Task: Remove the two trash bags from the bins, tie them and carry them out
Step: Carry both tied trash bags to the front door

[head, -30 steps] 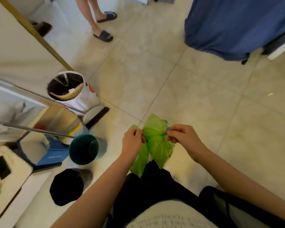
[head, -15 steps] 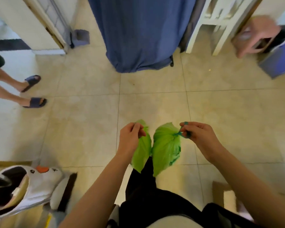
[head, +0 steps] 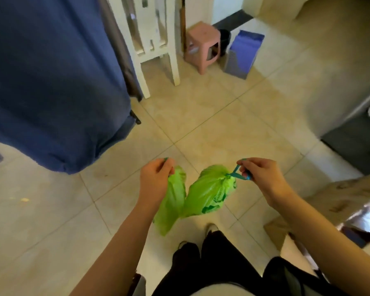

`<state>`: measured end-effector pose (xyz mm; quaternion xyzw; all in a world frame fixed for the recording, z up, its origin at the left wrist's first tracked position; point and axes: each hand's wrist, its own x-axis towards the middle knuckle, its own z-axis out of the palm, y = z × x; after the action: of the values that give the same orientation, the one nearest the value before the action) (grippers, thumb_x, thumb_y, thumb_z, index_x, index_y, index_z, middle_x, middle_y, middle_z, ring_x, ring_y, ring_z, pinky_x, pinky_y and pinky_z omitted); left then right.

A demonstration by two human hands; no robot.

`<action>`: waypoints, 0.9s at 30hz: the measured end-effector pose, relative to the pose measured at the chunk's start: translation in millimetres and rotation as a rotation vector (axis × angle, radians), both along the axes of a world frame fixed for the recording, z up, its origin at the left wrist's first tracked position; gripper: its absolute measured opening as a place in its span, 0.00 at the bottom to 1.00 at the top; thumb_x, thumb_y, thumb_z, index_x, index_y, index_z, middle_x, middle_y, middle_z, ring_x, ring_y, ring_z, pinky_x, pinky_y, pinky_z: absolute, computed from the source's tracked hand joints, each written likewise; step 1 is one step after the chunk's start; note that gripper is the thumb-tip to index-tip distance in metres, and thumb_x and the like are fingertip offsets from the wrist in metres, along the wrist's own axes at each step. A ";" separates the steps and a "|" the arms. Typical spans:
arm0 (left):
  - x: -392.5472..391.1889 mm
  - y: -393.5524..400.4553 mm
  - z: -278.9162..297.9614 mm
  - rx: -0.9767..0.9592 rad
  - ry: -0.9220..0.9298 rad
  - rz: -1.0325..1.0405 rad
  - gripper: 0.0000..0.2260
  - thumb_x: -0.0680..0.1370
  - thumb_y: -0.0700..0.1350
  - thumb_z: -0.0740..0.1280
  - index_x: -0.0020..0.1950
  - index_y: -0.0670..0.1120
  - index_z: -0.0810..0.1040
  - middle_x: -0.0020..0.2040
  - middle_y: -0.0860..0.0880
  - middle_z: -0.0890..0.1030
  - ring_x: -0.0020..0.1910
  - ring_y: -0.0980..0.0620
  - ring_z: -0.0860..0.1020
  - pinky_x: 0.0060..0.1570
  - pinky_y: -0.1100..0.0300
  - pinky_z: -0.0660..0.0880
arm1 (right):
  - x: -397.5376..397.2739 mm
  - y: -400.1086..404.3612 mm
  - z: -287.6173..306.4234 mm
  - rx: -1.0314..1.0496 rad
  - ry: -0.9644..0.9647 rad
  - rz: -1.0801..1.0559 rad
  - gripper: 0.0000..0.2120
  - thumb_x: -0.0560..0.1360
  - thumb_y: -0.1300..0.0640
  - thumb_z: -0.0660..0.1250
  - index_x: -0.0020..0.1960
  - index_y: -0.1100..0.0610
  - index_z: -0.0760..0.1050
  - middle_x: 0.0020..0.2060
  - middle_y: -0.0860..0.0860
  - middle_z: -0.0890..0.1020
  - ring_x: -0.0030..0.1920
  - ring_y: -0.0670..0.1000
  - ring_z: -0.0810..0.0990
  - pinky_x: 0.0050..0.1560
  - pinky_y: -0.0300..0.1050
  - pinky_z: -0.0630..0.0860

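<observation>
Two green trash bags hang over the tiled floor (head: 212,129), contents hidden. The left hand (head: 155,180) grips the left bag (head: 172,206); the right hand (head: 257,175) pinches the right bag's (head: 209,194) blue drawstring (head: 236,173). Since earlier, a pink stool (head: 201,44) appears at 12 o'clock.

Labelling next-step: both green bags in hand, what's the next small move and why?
Probably walk them out. The right hand holds the right bag by its cinched teal drawstring; the left hand grips the left bag at its top. Both hang clear of the floor.
</observation>
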<state>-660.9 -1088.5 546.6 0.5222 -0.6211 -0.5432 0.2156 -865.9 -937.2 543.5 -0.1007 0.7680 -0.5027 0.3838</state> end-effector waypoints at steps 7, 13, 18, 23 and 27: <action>-158.7 -59.3 3.5 -0.112 0.000 -0.112 0.13 0.77 0.44 0.66 0.34 0.41 0.77 0.31 0.47 0.78 0.31 0.56 0.74 0.38 0.60 0.72 | -117.6 -25.5 3.9 -0.026 -0.021 -0.152 0.11 0.75 0.67 0.61 0.41 0.62 0.81 0.31 0.54 0.81 0.31 0.48 0.77 0.41 0.42 0.76; -304.0 -97.4 4.4 -0.094 0.044 -0.135 0.12 0.77 0.43 0.66 0.32 0.47 0.77 0.32 0.51 0.79 0.32 0.57 0.76 0.38 0.66 0.72 | -238.0 -42.8 13.6 -0.049 -0.004 -0.220 0.11 0.76 0.64 0.62 0.40 0.62 0.82 0.30 0.52 0.83 0.31 0.47 0.78 0.42 0.45 0.77; -415.9 -120.6 1.6 -0.056 0.080 -0.237 0.10 0.76 0.43 0.66 0.39 0.38 0.80 0.33 0.46 0.78 0.36 0.52 0.76 0.42 0.59 0.73 | -334.6 -56.8 8.4 -0.059 0.001 -0.344 0.11 0.77 0.63 0.62 0.39 0.61 0.81 0.31 0.53 0.82 0.32 0.48 0.78 0.38 0.40 0.76; -536.2 -149.0 -8.1 -0.002 0.104 -0.353 0.09 0.77 0.42 0.65 0.40 0.41 0.82 0.33 0.48 0.78 0.36 0.53 0.76 0.43 0.62 0.73 | -437.6 -75.4 -4.5 -0.054 -0.051 -0.496 0.11 0.76 0.60 0.64 0.39 0.60 0.81 0.31 0.53 0.81 0.34 0.48 0.78 0.43 0.45 0.76; -639.3 -176.3 -18.8 0.069 0.136 -0.488 0.14 0.78 0.41 0.63 0.37 0.53 0.83 0.31 0.50 0.79 0.36 0.49 0.77 0.47 0.51 0.76 | -525.5 -94.4 -3.3 -0.075 -0.069 -0.560 0.11 0.77 0.60 0.64 0.41 0.61 0.83 0.32 0.54 0.82 0.36 0.50 0.77 0.46 0.49 0.75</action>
<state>-1300.1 -1264.8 527.7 0.3263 -0.6938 -0.6339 0.1014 -1391.3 -1031.6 540.3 0.1181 0.7332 -0.6204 0.2519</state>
